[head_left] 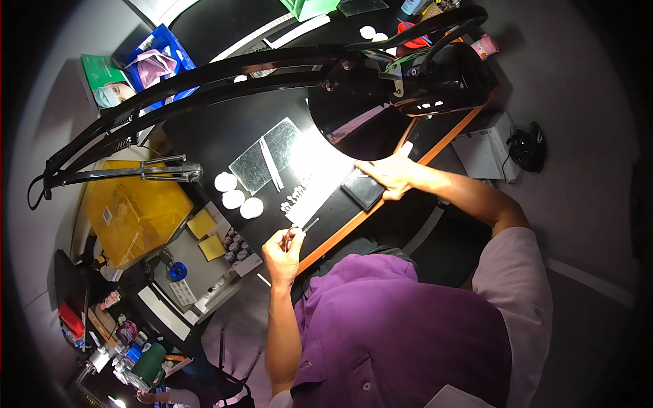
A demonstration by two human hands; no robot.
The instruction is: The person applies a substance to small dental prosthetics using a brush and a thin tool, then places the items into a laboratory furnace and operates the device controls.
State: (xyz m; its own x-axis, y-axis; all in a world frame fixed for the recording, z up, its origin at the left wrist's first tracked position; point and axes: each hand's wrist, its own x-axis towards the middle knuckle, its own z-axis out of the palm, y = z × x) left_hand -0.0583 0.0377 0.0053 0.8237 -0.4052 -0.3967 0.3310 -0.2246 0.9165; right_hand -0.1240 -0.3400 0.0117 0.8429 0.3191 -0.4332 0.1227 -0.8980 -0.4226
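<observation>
Left hand (281, 254) pinching slim dark tool (312, 223); small pale pieces (286, 206) at twelve o'clock, on white sheet (321, 191). Right hand (390, 174) over black block (362, 190), two o'clock, grip unclear. Sideways tool slip could scatter pieces.

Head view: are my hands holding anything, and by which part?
Left hand: a thin tool, pinched behind its exposed tip. Right hand: over one end of a black block; whether it grips cannot be told.
</observation>
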